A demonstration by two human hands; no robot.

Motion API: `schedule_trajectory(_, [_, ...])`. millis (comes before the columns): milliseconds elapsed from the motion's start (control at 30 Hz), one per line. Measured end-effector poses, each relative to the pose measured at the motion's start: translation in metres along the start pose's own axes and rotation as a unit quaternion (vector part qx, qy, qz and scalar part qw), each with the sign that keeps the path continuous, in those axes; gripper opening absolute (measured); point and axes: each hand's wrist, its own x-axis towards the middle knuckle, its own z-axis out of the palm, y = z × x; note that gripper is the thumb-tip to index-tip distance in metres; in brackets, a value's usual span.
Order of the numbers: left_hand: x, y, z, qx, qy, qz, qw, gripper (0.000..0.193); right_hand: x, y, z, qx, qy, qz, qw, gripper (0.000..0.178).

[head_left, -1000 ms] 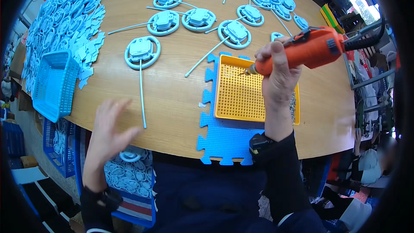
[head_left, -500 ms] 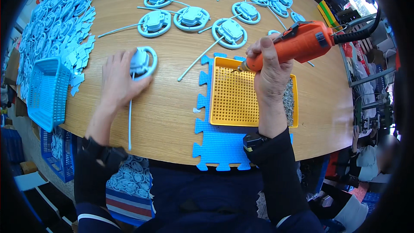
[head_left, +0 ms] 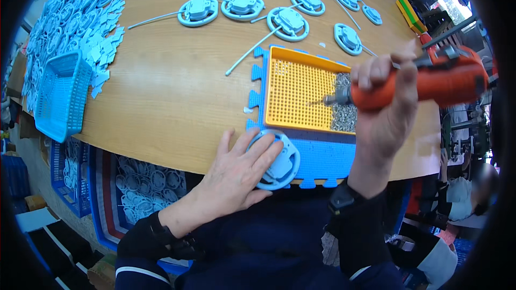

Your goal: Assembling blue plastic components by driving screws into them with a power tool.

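A light-blue round plastic wheel (head_left: 288,164) lies on the blue foam mat (head_left: 328,156) at the table's near edge. My left hand (head_left: 228,177) grips it from the left, fingers over its top and thumb by its near rim. An orange electric screwdriver (head_left: 430,83), blurred by motion, is wrapped in my right hand (head_left: 384,118). Its bit points left over the yellow perforated tray (head_left: 295,96), above the mat. Small metal screws (head_left: 344,113) lie heaped in the tray's right end, partly hidden by the screwdriver and hand.
Several similar wheels with thin rods (head_left: 289,23) lie across the far table. A large pile of blue parts (head_left: 64,27) and a blue basket (head_left: 63,96) occupy the left. Crates of parts (head_left: 150,188) stand below the near edge. Another person (head_left: 462,193) is at the far right.
My left hand has brought the wheel from the left of the table rightward and nearer, onto the mat. My right hand has moved right and nearer with the screwdriver.
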Motion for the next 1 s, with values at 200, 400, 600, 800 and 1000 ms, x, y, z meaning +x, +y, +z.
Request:
schedule_trajectory(200, [0.004, -0.007, 0.016, -0.005, 0.095, -0.015, 0.995, 0.068, -0.061, -0.007, 0.02, -0.009, -0.071, 0.078, 0.994, 0.038])
schedule_trajectory(400, [0.009, -0.002, 0.016, -0.022, 0.109, -0.017, 0.994, 0.06, -0.07, -0.005, 0.021, -0.028, -0.059, 0.081, 0.995, 0.033])
schedule_trajectory(600, [0.01, -0.003, 0.015, -0.022, 0.104, -0.019, 0.994, 0.059, -0.07, -0.001, 0.018, -0.073, -0.054, 0.087, 0.992, 0.031])
schedule_trajectory(800, [0.012, -0.003, 0.015, -0.035, 0.099, -0.021, 0.994, 0.058, -0.071, 0.004, 0.023, -0.076, -0.049, 0.061, 0.994, 0.031])
schedule_trajectory(1000, [0.012, -0.003, 0.016, -0.043, 0.107, -0.018, 0.993, 0.058, -0.074, 0.01, 0.019, -0.109, -0.071, 0.045, 0.99, 0.031])
